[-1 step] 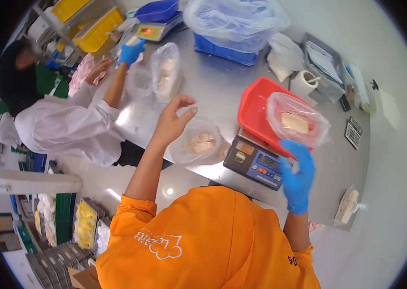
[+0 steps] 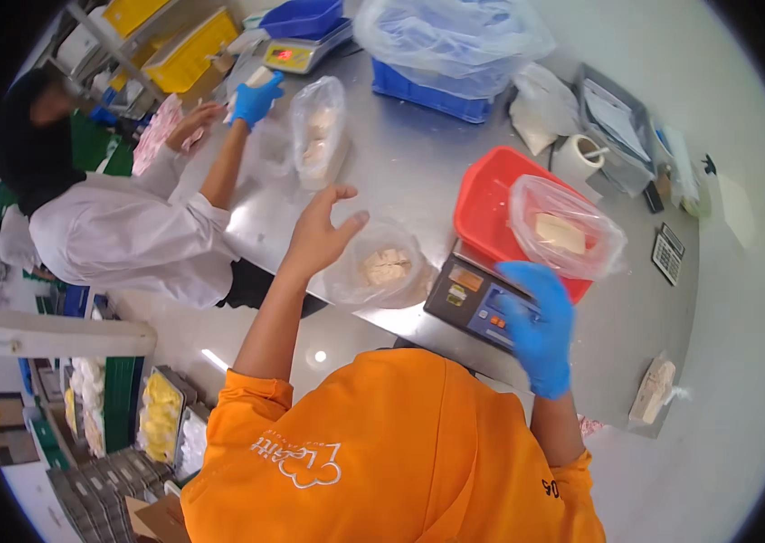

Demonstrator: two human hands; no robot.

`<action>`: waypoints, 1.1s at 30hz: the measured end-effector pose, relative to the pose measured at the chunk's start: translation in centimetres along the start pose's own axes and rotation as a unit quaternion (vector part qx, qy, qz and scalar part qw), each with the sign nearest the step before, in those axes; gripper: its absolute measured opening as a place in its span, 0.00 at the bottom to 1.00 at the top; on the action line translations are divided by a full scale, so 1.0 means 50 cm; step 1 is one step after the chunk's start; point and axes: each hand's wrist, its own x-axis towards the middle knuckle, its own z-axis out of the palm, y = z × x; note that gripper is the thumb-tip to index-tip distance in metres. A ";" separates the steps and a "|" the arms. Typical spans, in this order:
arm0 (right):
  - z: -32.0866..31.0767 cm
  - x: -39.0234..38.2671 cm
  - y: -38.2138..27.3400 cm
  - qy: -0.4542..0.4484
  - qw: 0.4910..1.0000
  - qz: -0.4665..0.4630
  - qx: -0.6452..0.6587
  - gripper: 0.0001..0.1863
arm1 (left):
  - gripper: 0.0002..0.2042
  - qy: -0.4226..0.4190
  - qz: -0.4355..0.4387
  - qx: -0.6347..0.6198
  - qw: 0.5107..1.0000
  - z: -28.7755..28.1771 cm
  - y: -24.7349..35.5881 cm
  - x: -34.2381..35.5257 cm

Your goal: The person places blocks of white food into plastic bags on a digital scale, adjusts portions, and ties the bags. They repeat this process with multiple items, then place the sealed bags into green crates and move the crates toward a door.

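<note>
My bare left hand (image 2: pixel 321 226) is open, thumb and fingers apart, just above and left of an open clear bag (image 2: pixel 352 281) holding broken beige pieces (image 2: pixel 387 267). My blue-gloved right hand (image 2: pixel 536 326), blurred, hovers with fingers apart over the front of a dark digital scale (image 2: pixel 455 294), partly hiding its display and buttons. On the scale sits a red tray (image 2: pixel 482 204) with a plastic bag (image 2: pixel 599 240) in it, holding a pale block (image 2: pixel 560 233). A longer bag of beige pieces (image 2: pixel 319 136) stands beyond my left hand.
A co-worker in white (image 2: pixel 120 235) holds something in a gloved hand (image 2: pixel 256 100) at the left; another person in black (image 2: pixel 16 136) is behind. A blue crate (image 2: pixel 427 95), paper roll (image 2: pixel 572 158), calculator (image 2: pixel 667 253) and small bag (image 2: pixel 652 389) lie on the steel table (image 2: pixel 617 344).
My right hand has moved left across the scale's display. My left hand has shifted only slightly. The view has shifted a little, moving the table's items slightly rightward in the picture.
</note>
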 end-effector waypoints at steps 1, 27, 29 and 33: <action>0.052 0.015 -0.004 -0.066 0.997 -0.018 0.032 0.20 | 0.32 0.034 -0.015 0.183 0.982 -0.018 -0.012 -0.038; 0.515 0.096 0.235 -0.412 0.895 -0.019 -0.168 0.17 | 0.26 -0.074 -0.071 0.094 0.990 0.048 -0.022 -0.167; 0.515 0.118 0.231 -0.413 0.890 -0.086 -0.172 0.20 | 0.27 -0.069 -0.085 0.083 0.991 0.058 -0.016 -0.162; 0.461 0.154 0.158 -0.362 0.902 -0.185 -0.142 0.27 | 0.27 0.052 0.006 0.047 0.998 0.009 -0.030 -0.132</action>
